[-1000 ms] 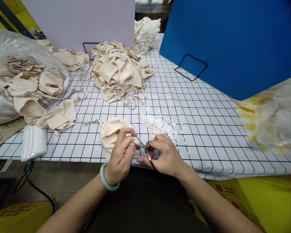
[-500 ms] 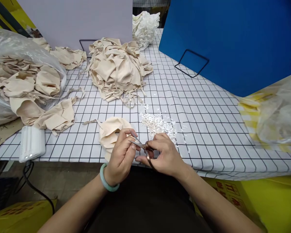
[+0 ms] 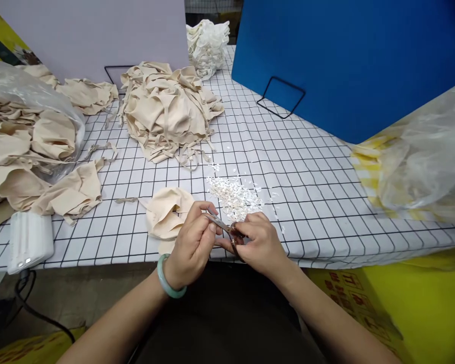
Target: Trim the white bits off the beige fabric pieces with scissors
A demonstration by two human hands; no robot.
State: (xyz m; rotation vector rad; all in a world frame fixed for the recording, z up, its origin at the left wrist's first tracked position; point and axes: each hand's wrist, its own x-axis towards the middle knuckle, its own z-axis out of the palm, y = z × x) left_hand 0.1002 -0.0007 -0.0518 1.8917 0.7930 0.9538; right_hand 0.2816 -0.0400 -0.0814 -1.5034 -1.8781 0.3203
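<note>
Nearest, the left hand [image 3: 191, 242], jade bangle [image 3: 166, 279] on the wrist, pinches an edge of the beige fabric piece [image 3: 167, 212] at the table's [image 3: 311, 182] front edge. The right hand [image 3: 260, 242] grips small scissors [image 3: 223, 226], tips close to the left fingertips [image 3: 208, 222]; a slip there could nick skin or cloth. Beyond lie white clippings [image 3: 233, 194], then a beige fabric heap [image 3: 167, 111].

Both hands [image 3: 227, 242] together, fingers pinched.
</note>
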